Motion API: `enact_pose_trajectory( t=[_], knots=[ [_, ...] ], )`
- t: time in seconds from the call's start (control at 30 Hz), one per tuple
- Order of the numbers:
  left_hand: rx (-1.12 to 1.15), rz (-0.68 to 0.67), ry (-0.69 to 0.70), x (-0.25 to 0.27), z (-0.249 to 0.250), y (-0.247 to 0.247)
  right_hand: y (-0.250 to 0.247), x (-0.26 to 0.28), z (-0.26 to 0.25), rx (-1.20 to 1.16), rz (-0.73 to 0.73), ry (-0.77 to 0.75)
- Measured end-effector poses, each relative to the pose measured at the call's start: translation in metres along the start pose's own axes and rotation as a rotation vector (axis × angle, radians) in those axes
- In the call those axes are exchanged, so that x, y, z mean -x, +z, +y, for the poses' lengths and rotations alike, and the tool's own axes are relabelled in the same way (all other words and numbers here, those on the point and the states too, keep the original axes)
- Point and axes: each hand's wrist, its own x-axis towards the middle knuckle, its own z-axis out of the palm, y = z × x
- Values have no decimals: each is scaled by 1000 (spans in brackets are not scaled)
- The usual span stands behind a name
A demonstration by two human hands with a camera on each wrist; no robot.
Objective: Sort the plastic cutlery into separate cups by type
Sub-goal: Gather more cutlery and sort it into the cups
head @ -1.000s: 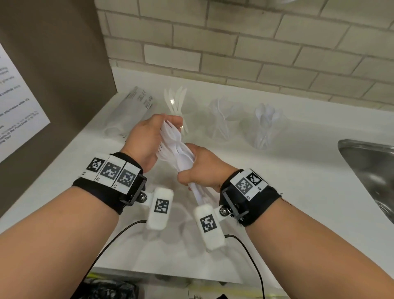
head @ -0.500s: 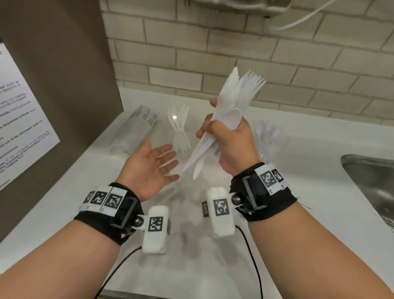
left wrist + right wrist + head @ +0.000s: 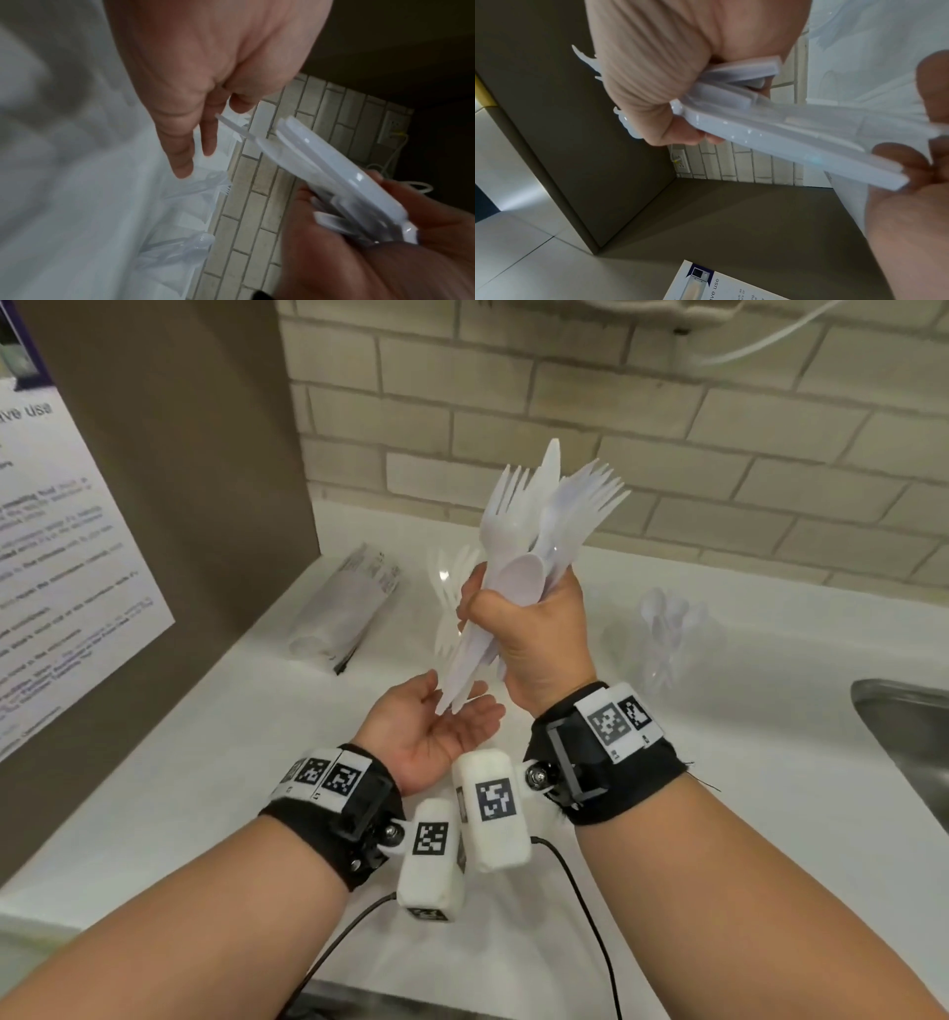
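My right hand [image 3: 529, 629] grips a mixed bundle of white plastic cutlery [image 3: 534, 541] upright above the counter, with forks, a knife and a spoon fanning out at the top. The handle ends point down at my left hand [image 3: 441, 726], which lies palm up and open just under them. In the right wrist view the handles [image 3: 795, 138] touch the left fingers. Behind the bundle a clear cup with forks [image 3: 452, 588] stands on the counter; farther right is a clear cup with spoons [image 3: 667, 634]. A third cup is hidden behind my right hand.
A plastic sleeve of spare cups [image 3: 349, 608] lies at the back left of the white counter [image 3: 744, 788]. A steel sink [image 3: 909, 737] is at the right edge. A brown side panel with a printed notice [image 3: 61, 588] closes off the left; a brick wall runs behind.
My left hand let go of the bundle and opened. My right hand lifted the cutlery upright, and the left palm has now moved in under the handle ends.
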Motion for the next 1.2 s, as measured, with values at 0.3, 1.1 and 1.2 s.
enact_pose_trajectory(
  t=[0.3, 1.1, 1.2],
  knots=[
    [-23, -163, 38, 8, 9, 7, -9, 3, 9, 166, -58, 17],
    [-565, -341, 329, 27, 26, 9, -20, 21, 22, -12, -281, 268],
    [-714, -304, 405, 32, 26, 19, -16, 30, 33, 66, -396, 406]
  ],
)
